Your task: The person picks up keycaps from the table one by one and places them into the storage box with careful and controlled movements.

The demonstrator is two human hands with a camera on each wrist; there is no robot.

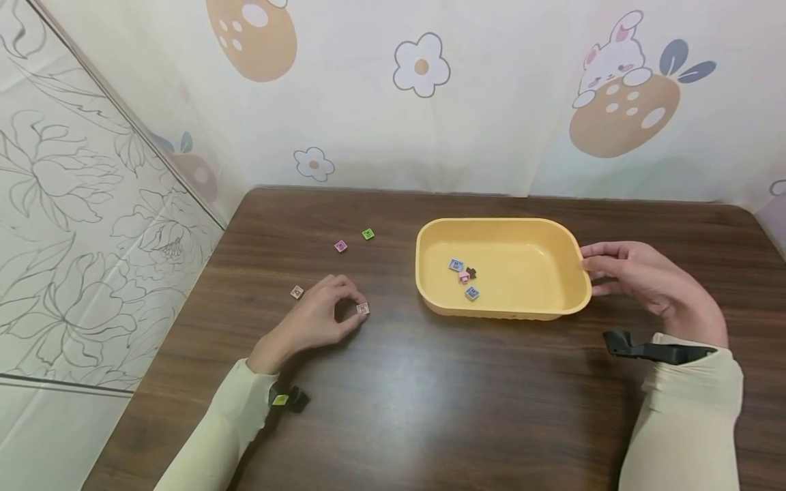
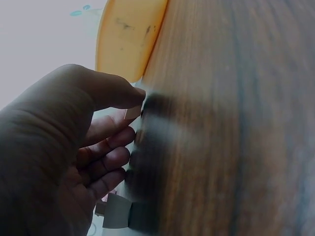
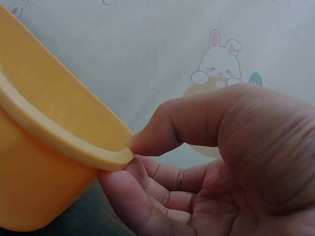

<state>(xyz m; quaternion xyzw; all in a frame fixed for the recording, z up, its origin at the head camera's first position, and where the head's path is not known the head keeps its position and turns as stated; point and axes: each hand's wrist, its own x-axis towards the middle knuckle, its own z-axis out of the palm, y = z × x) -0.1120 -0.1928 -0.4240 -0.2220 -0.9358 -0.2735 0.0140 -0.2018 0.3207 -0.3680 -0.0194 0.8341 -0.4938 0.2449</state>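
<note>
On the left of the table, my left hand [image 1: 321, 311] pinches a small beige square tile [image 1: 363, 309] between thumb and index finger, low over the wood. In the left wrist view that tile [image 2: 132, 113] shows partly between the fingertips. My right hand [image 1: 645, 276] grips the right end rim of a yellow plastic basin [image 1: 503, 313], its thumb and fingers pinching the lip in the right wrist view. Inside the basin, towards its left, lie several small pieces: two blue-grey tiles [image 1: 456, 264], a pink piece [image 1: 464, 277] and a dark piece [image 1: 471, 272].
Another beige tile [image 1: 297, 292] lies left of my left hand. Farther back are a pink-purple tile [image 1: 340, 246] and a green tile [image 1: 368, 234]. The brown wooden table [image 1: 393, 409] meets a patterned wall [image 1: 491, 123] behind and a flower-patterned panel [image 1: 67, 204] at left.
</note>
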